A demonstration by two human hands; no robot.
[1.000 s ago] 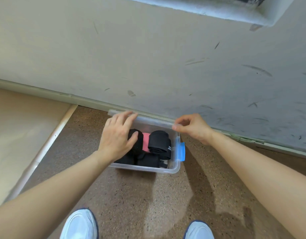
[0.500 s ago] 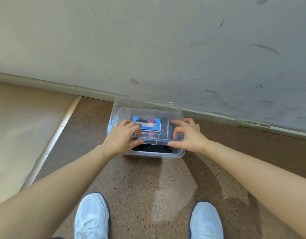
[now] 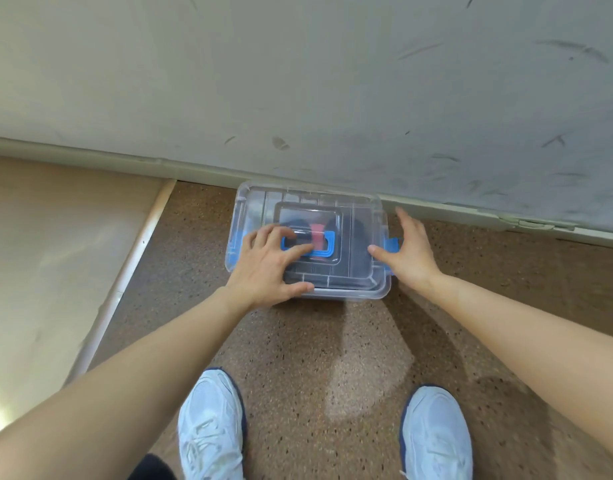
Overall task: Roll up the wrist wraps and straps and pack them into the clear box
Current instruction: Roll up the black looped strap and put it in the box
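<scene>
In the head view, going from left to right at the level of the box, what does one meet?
Pale board → left hand → blue handle → right hand.

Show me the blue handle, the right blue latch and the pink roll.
blue handle [image 3: 330, 242]: head view, its right bar.
right blue latch [image 3: 392, 244]: head view, its middle.
pink roll [image 3: 318, 230]: head view, its visible middle.

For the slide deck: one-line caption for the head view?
Left hand presses the lid onto the clear box of rolled wraps; right hand sits open at its blue side latch.
</scene>
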